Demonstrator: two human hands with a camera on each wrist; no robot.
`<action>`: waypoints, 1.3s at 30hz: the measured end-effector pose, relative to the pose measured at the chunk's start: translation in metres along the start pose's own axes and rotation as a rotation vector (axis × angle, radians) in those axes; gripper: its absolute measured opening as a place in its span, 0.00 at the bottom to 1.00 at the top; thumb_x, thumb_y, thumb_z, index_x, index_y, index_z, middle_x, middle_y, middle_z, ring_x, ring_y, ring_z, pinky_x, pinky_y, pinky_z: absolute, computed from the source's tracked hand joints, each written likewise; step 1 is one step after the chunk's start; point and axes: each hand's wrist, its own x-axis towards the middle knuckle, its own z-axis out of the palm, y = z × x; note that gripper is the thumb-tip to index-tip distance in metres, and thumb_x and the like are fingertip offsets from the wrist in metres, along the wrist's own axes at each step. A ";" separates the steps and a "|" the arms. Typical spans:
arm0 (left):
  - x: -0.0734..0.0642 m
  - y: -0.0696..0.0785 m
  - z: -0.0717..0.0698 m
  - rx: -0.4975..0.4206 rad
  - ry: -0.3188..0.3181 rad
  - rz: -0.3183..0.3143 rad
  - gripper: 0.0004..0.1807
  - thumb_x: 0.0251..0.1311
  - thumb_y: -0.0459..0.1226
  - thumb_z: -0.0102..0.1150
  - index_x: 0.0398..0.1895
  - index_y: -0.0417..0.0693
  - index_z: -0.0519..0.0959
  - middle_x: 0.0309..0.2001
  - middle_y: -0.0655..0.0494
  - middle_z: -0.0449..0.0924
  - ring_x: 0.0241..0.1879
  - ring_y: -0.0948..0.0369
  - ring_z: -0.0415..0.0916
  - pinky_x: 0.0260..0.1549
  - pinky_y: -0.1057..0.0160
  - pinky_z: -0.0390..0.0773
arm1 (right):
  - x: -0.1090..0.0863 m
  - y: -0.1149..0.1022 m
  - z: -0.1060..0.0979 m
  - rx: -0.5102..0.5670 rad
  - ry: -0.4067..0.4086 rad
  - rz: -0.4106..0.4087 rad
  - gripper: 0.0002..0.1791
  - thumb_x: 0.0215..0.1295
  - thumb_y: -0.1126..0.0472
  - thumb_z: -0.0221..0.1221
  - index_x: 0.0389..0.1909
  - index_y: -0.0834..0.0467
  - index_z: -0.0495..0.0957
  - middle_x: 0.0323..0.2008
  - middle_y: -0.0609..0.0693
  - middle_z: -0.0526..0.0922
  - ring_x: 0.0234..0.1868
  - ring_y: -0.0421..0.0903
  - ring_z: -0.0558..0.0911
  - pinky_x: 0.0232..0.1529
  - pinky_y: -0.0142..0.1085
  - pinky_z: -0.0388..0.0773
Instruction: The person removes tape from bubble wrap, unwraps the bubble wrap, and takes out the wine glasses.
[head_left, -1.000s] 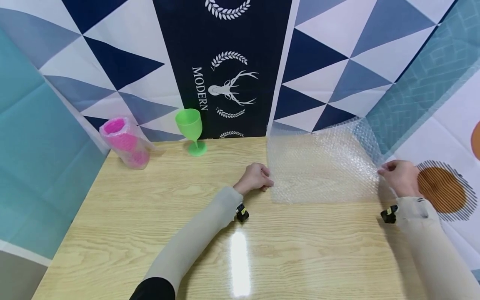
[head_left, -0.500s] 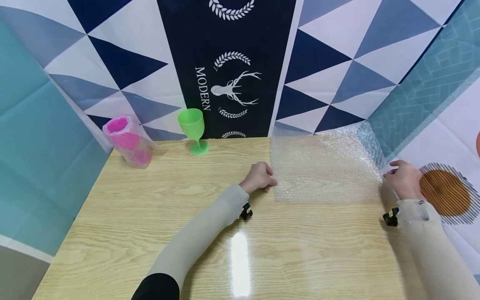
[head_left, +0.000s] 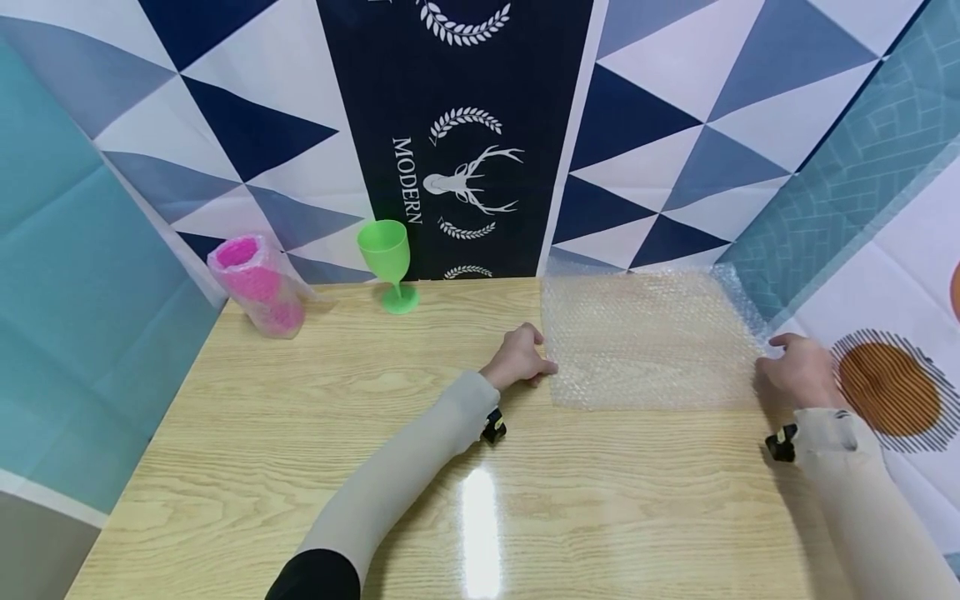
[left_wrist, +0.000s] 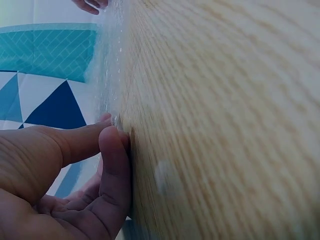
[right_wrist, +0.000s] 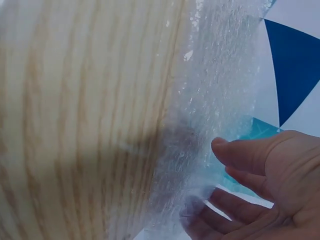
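A clear sheet of bubble wrap (head_left: 645, 333) lies spread over the right back of the wooden table, its far part rising against the back wall. At its left edge my left hand (head_left: 517, 356) pinches the wrap; in the left wrist view the thumb and finger (left_wrist: 113, 150) meet at the sheet's edge. My right hand (head_left: 802, 367) is beside the right edge. In the right wrist view that hand (right_wrist: 250, 185) has its thumb apart from the fingers, and some fingertips show through the wrap's margin.
A green goblet (head_left: 386, 250) stands upright at the back of the table (head_left: 600, 500). Left of it is a pink item wrapped in bubble wrap (head_left: 262, 287), leaning near the corner. Patterned wall coverings (head_left: 457, 142) border the back and sides.
The right side of the bubble wrap has sunk lower, its raised far corner flattening. My right hand has loosened from the edge and moved slightly down. The left hand stays nearly in place.
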 end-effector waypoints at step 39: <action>-0.028 -0.027 -0.026 -0.093 -0.050 0.169 0.30 0.65 0.39 0.69 0.68 0.44 0.70 0.45 0.51 0.84 0.35 0.59 0.85 0.30 0.65 0.86 | -0.031 -0.025 0.026 0.056 0.187 -0.202 0.26 0.72 0.60 0.54 0.59 0.80 0.69 0.56 0.87 0.69 0.61 0.84 0.64 0.74 0.75 0.40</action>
